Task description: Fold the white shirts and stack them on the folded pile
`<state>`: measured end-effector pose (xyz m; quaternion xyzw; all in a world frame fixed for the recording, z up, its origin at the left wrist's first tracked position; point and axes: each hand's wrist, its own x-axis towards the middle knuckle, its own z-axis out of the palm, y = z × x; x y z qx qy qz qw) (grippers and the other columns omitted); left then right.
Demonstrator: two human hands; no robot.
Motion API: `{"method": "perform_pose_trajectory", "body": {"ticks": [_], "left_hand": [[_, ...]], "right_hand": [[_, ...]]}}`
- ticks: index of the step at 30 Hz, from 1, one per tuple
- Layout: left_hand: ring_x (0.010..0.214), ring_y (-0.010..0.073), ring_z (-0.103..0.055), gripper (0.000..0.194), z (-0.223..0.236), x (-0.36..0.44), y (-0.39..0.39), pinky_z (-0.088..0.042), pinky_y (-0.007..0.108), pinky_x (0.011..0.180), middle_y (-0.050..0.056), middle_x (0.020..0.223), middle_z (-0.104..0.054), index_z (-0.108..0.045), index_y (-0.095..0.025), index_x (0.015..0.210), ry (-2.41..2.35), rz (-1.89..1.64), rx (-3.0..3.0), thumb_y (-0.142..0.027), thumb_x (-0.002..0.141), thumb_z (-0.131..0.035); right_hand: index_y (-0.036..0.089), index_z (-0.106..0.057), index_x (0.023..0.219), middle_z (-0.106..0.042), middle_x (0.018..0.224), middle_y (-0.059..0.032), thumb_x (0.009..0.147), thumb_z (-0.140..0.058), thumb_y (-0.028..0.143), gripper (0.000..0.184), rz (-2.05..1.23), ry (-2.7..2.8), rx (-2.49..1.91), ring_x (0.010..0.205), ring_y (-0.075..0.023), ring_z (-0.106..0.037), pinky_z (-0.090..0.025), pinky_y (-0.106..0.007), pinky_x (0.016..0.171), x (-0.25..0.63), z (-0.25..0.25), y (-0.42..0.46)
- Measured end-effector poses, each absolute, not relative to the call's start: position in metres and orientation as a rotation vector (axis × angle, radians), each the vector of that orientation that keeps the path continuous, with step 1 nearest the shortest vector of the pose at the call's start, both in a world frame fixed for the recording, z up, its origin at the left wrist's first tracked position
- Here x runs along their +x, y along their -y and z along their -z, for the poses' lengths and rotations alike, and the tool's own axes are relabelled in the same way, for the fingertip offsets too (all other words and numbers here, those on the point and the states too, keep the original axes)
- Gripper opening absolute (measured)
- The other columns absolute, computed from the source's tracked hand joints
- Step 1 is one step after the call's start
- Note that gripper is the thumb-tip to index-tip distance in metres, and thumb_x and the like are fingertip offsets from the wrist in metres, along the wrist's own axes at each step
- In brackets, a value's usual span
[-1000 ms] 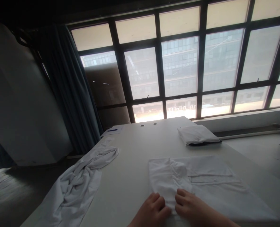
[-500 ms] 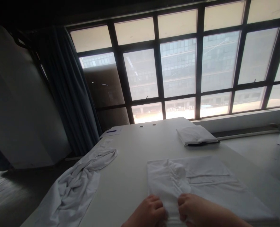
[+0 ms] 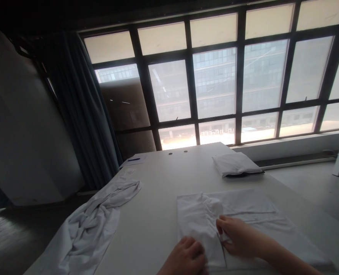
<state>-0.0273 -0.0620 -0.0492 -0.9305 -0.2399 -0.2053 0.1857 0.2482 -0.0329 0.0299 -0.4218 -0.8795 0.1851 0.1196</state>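
A white shirt (image 3: 249,208) lies flat and folded on the table in front of me, with a bunched strip of its cloth running down the left part. At its lower left edge, my left hand (image 3: 186,255) rests with curled fingers closed on the cloth; the fingertips are partly hidden. My right hand (image 3: 242,236) reaches across the shirt from the right, its thumb and fingers closed on a fold near the bunched strip. A dark gap shows in the cloth just below the right fingers.
A crumpled white cloth (image 3: 91,221) hangs over the table's left edge. Farther back on the right lies a folded white bundle (image 3: 236,163) with a dark underside. A pen (image 3: 134,159) lies on paper at the far left corner of the white table (image 3: 158,191). Windows and a curtain stand behind.
My right hand has moved up and slightly right, away from the left hand, drawing cloth with it. My left hand has shifted slightly right. The other cloths lie as before.
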Motion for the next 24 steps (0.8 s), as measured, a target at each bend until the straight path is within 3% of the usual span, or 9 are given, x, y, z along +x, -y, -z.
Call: {"method": "perform_pose_trajectory", "body": {"ticks": [6, 12, 16, 21, 24], "left_hand": [[0.067, 0.0176, -0.055, 0.052, 0.051, 0.012, 0.054, -0.04, 0.029, 0.059, 0.0, 0.074, -0.059, -0.055, -0.021, 0.083, 0.744, 0.604, -2.511, -0.072, 0.086, -0.061], [0.073, 0.017, -0.054, 0.023, 0.059, 0.035, 0.047, -0.041, 0.03, 0.066, 0.002, 0.079, -0.059, -0.059, -0.021, 0.077, 0.675, 0.674, -2.524, -0.037, 0.09, -0.069], [0.079, 0.0162, -0.055, 0.025, 0.062, 0.034, 0.045, -0.042, 0.031, 0.074, 0.001, 0.085, -0.061, -0.06, -0.02, 0.075, 0.64, 0.674, -2.638, -0.039, 0.09, -0.07], [0.077, 0.016, -0.057, 0.029, 0.066, 0.036, 0.046, -0.045, 0.031, 0.072, 0.001, 0.081, -0.063, -0.06, -0.02, 0.074, 0.697, 0.641, -2.702, -0.042, 0.09, -0.068], [0.079, 0.0165, -0.059, 0.029, 0.069, 0.035, 0.049, -0.048, 0.031, 0.073, 0.002, 0.084, -0.065, -0.062, -0.02, 0.076, 0.66, 0.641, -2.739, -0.045, 0.088, -0.071]], "right_hand": [[0.021, -0.06, 0.089, -0.067, 0.093, -0.0048, 0.067, -0.056, 0.015, 0.023, -0.307, 2.626, -1.234, 0.084, -0.0224, -0.064, -0.042, -0.03, 0.072, 0.237, -0.009, 0.028], [0.02, -0.062, 0.093, -0.068, 0.096, -0.0063, 0.069, -0.052, 0.007, 0.029, -0.131, 2.694, -1.177, 0.088, -0.0234, -0.062, -0.043, -0.034, 0.08, 0.242, -0.008, 0.017], [0.02, -0.065, 0.087, -0.067, 0.095, -0.0073, 0.072, -0.05, 0.004, 0.027, -0.092, 2.744, -1.152, 0.09, -0.0238, -0.06, -0.043, -0.036, 0.083, 0.245, -0.009, 0.02], [0.021, -0.066, 0.089, -0.066, 0.1, -0.0072, 0.062, -0.054, 0.006, 0.033, -0.207, 2.647, -1.172, 0.096, -0.0254, -0.059, -0.044, -0.041, 0.09, 0.239, -0.021, 0.032], [0.021, -0.067, 0.1, -0.067, 0.111, -0.0077, 0.07, -0.05, 0.005, 0.039, -0.293, 2.455, -1.158, 0.105, -0.0237, -0.059, -0.045, -0.04, 0.097, 0.228, -0.018, 0.035]]}}
